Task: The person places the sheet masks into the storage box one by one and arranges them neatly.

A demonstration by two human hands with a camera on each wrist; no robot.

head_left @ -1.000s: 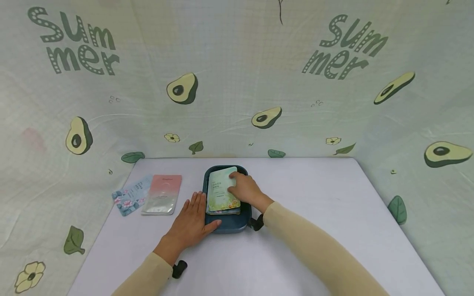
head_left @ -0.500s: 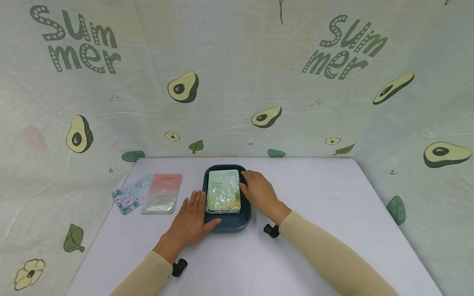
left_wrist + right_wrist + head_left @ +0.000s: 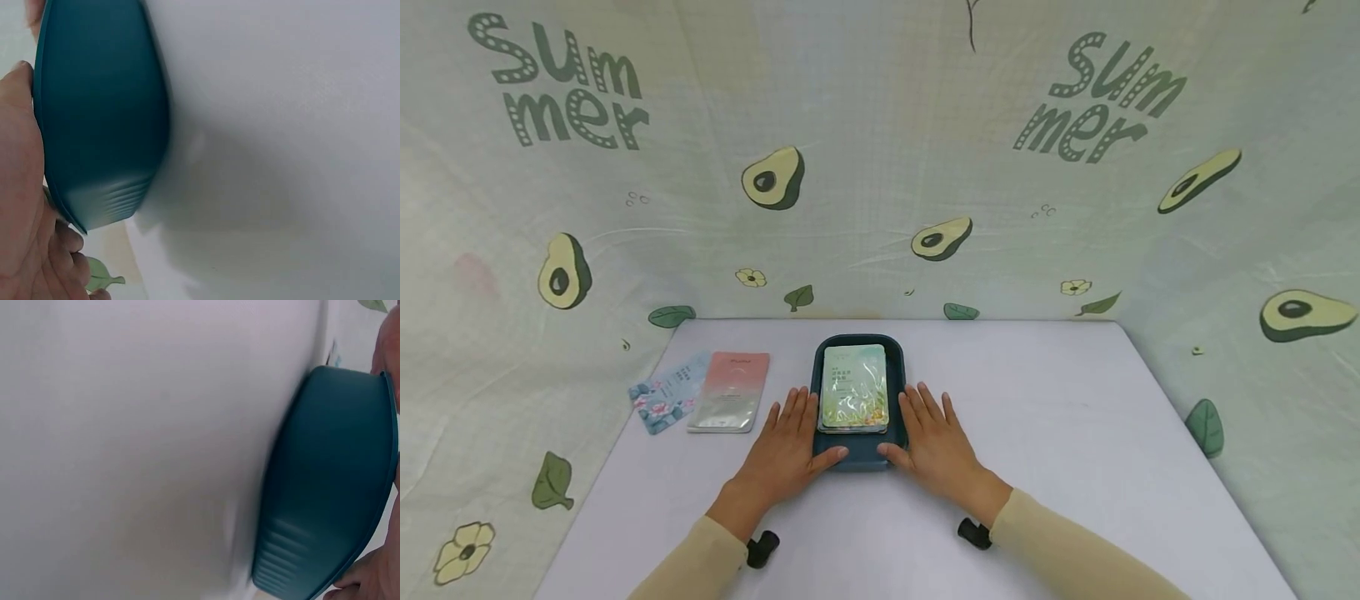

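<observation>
A dark blue-green rectangular tray (image 3: 860,457) lies on the white table. Inside it is a stack of flat sachets, the top one a pale green sachet (image 3: 854,387) with a flower print along its lower edge. My left hand (image 3: 784,446) rests against the tray's left side, fingers straight and thumb at the near corner. On the opposite side my right hand (image 3: 938,446) touches the rim in much the same pose. Both wrist views show the tray's outer wall (image 3: 103,106) close up, with parts of the hands at its rim. Neither hand holds a sachet.
Left of the tray lies a pink and silver sachet (image 3: 730,392), partly over a blue floral sachet (image 3: 670,396). A printed cloth (image 3: 865,167) with avocados hangs behind and around the white table (image 3: 1045,400).
My right hand has let go of the green sachet, which now lies straight on the stack, and has come back to the tray's right side. The left hand stays in place.
</observation>
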